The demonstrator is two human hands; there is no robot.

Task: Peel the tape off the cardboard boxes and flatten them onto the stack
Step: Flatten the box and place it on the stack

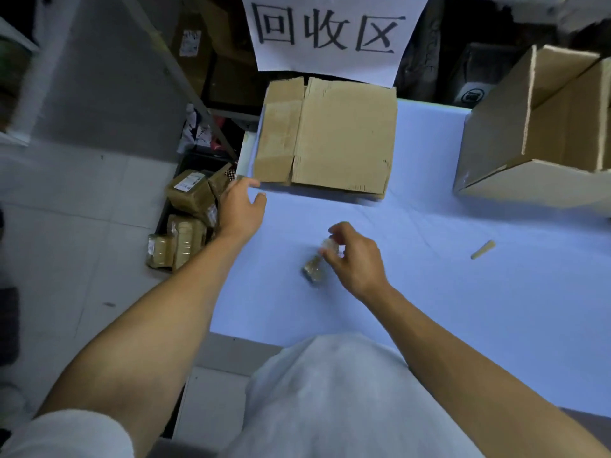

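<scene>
Left arm extended forward, bare forearm, left hand (241, 209) open with fingers relaxed and loosely spread, right arm bent inward, right hand (355, 259) lowered, fingertips pinched together on a small item

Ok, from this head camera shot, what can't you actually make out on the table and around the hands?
- Crumpled tape wad: the right hand pinches it and covers its top end.
- Open cardboard box: cut off by the right edge, so its inside is hidden.
- Flattened stack: the top sheet hides how many lie beneath.
- Left hand: motion blur; contact with the stack is unclear.
</scene>
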